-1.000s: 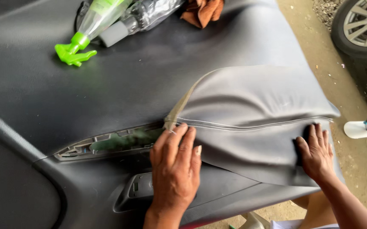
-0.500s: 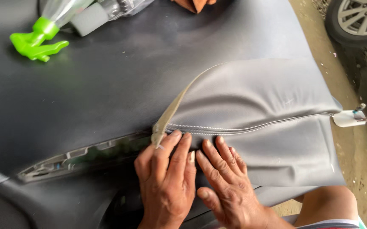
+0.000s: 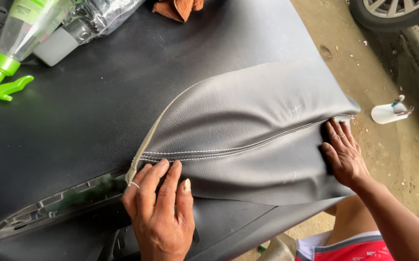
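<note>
Flat, both open, left hand [image 3: 161,212] and right hand [image 3: 343,153] press the leather cover's [image 3: 248,140] opposite ends.

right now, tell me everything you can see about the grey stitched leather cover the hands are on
The grey leather cover looks like grained faux leather with a double line of pale stitching along its length. It lies draped, slightly puffed and wrinkled, over the black door panel, its left edge showing a tan underside. The left hand presses its lower left corner by the seam; the right hand presses flat on its right end at the panel's edge.
</note>
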